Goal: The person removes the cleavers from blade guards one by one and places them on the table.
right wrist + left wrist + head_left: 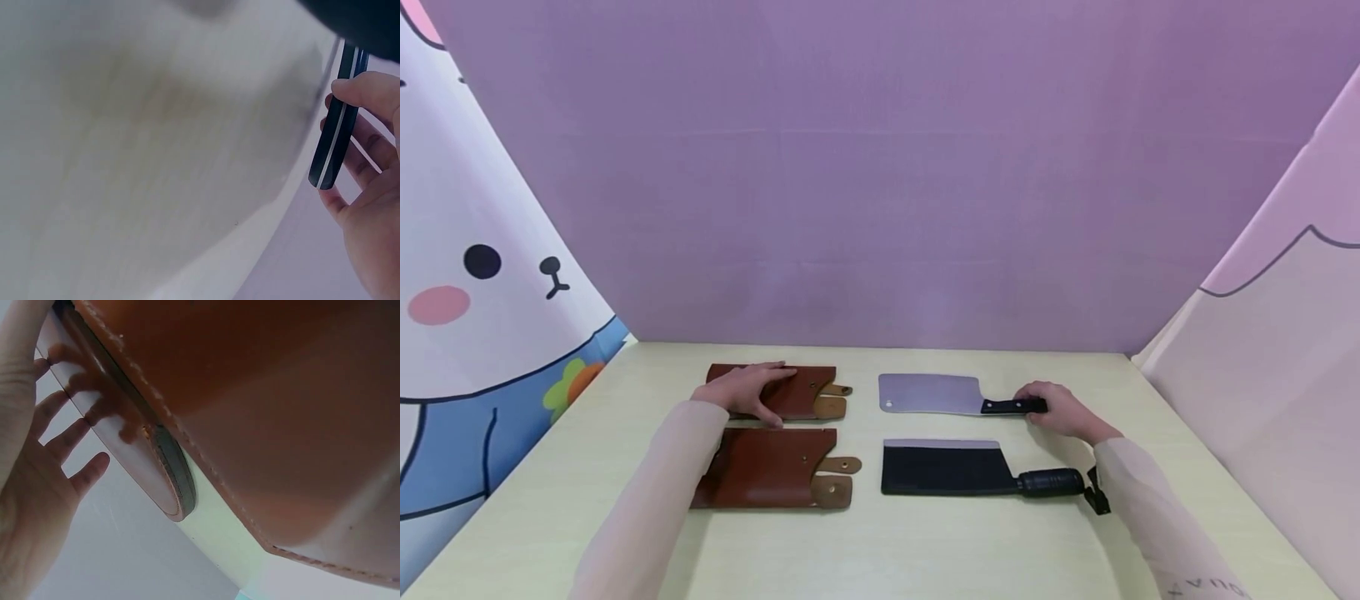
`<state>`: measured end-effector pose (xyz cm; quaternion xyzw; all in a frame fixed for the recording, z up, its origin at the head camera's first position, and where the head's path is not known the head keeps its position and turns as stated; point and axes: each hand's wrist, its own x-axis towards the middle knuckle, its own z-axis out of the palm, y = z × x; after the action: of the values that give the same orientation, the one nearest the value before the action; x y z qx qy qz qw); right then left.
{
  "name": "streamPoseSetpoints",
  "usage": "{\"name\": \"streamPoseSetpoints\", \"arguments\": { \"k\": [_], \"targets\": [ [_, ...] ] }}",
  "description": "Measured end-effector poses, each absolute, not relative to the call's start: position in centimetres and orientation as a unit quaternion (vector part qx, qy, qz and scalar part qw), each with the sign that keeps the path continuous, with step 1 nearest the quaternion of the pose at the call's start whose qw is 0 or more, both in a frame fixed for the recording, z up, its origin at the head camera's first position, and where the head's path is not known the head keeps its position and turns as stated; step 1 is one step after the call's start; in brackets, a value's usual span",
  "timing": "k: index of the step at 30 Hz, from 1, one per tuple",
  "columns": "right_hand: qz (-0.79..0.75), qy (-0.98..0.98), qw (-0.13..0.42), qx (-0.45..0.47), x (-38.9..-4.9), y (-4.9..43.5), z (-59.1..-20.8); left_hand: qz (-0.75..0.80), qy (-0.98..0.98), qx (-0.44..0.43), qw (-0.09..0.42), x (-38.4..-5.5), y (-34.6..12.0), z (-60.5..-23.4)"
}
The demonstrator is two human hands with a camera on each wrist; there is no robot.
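In the head view my left hand (747, 392) lies over the far brown leather knife sheath (797, 390), its fingers spread and fairly straight. The left wrist view has the fingertips at that sheath's edge; whether they press on it I cannot tell. At the right, my right hand (1063, 411) holds the rear end of the black handle of a cleaver (929, 393). Thumb and fingers pinch that handle (334, 137) from both sides in the right wrist view. The cleaver's bare, silvery blade points left, towards the far sheath.
Nearer on the pale table (925, 554) lies a second brown sheath (775, 471), with strap tabs at its right end. Right of it is another cleaver (947, 468), dark-bladed with a pale edge strip and a ribbed black handle. A purple backdrop (880, 183) rises behind the table.
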<state>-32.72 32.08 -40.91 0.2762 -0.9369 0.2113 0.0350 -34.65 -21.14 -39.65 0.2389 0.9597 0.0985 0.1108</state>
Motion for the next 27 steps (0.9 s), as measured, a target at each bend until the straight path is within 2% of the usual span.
{"name": "streamPoseSetpoints", "arguments": {
  "k": [27],
  "targets": [
    [0.211,-0.941,0.021,0.262,-32.77,32.20,-40.89,0.092,0.960,0.256,0.069,-33.98,-21.09,-39.44]
  ]
}}
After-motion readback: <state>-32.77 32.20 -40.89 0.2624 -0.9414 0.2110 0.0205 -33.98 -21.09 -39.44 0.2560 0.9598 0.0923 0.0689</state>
